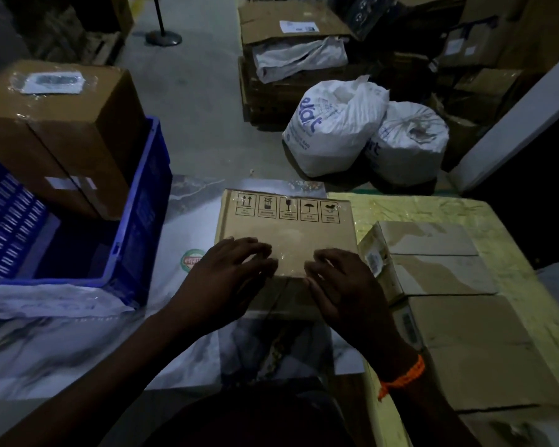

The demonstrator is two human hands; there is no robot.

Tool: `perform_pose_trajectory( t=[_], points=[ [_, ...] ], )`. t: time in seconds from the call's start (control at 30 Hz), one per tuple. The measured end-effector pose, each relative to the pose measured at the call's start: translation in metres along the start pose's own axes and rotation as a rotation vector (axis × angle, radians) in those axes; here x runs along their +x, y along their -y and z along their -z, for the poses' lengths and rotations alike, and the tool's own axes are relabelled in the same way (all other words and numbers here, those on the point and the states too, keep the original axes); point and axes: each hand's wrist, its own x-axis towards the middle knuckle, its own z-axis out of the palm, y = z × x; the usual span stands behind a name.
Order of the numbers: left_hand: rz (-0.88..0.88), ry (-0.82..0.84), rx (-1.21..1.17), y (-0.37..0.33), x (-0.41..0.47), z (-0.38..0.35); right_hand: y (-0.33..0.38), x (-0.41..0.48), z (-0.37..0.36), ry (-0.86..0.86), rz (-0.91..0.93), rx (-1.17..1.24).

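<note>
Both hands are pressing on a cardboard box lying on the table straight ahead: the left hand and the right hand are resting flat, fingers spread, on its near top edge. Beside it, a blue crate is holding another taller carton.

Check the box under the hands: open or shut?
Shut. The box shows a flat, taped top; left hand and right hand rest on it.

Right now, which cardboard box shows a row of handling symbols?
The box that the left hand and right hand touch; the crate's box shows only labels.
</note>
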Motion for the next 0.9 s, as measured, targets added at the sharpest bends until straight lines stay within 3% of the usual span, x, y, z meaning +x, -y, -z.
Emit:
perform_pose_trajectory(
  t=[0.23,0.4,0.5,0.63,0.73,0.9],
  points=[
    [0.07,-0.019,-0.051,-0.001,-0.003,-0.007,0.006,-0.003,-0.007,-0.076,-0.078,0.108],
    [0.2,-0.163,-0.114,0.0,0.001,-0.008,-0.003,0.012,0.001,-0.133,-0.159,0.154],
    [0.44,-0.206,-0.19,0.009,0.012,-0.002,-0.021,0.028,0.003,-0.147,-0.416,0.241],
    [0.7,-0.061,-0.662,0.031,0.026,0.004,-0.034,0.054,0.009,0.111,-0.733,0.582],
    [0.714,-0.025,-0.704,0.038,0.034,0.001,-0.036,0.066,0.004,0.056,-0.769,0.589],
    [0.616,-0.143,-0.728,0.041,0.033,0.002,-0.031,0.078,0.006,-0.139,-0.763,0.615]
  ],
)
